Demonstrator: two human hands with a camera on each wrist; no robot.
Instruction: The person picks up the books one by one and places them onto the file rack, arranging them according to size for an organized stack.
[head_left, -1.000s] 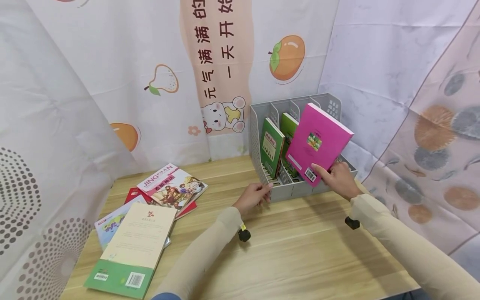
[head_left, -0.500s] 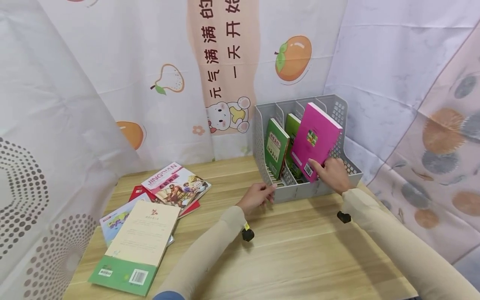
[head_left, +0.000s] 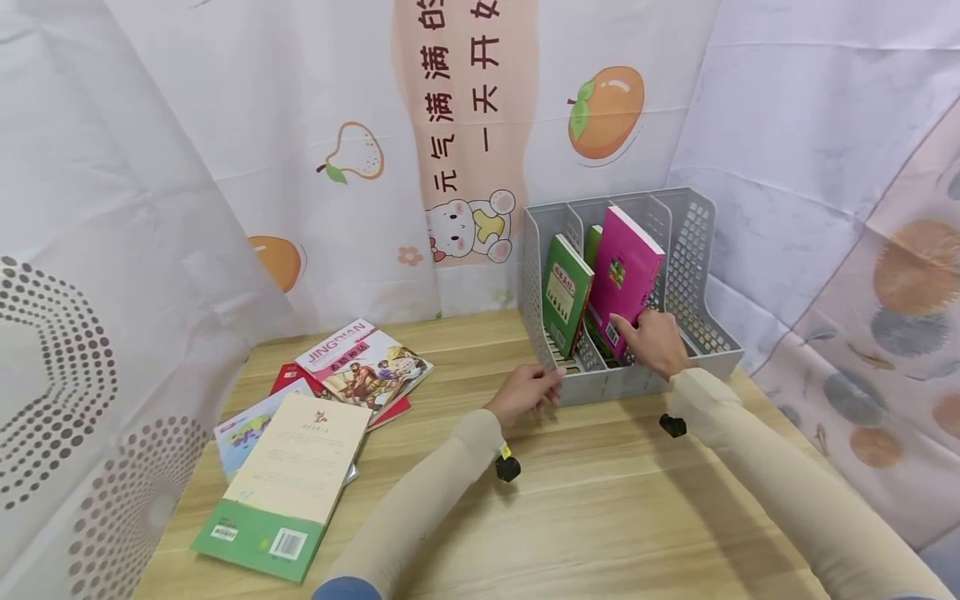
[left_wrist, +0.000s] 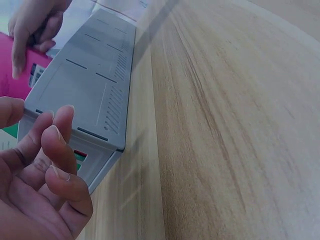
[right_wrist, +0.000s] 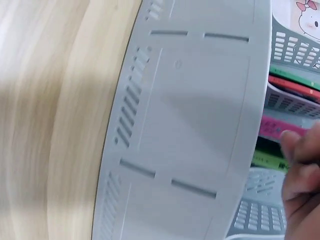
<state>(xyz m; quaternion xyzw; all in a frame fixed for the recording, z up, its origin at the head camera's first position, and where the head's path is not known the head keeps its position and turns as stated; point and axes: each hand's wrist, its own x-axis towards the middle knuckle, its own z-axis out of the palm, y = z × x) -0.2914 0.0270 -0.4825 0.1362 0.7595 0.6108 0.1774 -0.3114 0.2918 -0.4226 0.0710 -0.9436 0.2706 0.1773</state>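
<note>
Pink book [head_left: 627,262] tilted in the rack [head_left: 652,382] — right hand [head_left: 657,337] on it!
From my distant seat, I see that hand pinching the book near its lower end — left hand [head_left: 527,392] gripping the rack's front corner, green book [head_left: 567,296] leaning in the leftmost slot.

Light-green book [head_left: 593,242] mostly hidden behind the pink book [head_left: 628,265].

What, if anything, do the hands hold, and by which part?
The right hand holds the pink book by its lower part, beside the barcode. The left hand pinches the gray rack at its front left corner.
</note>
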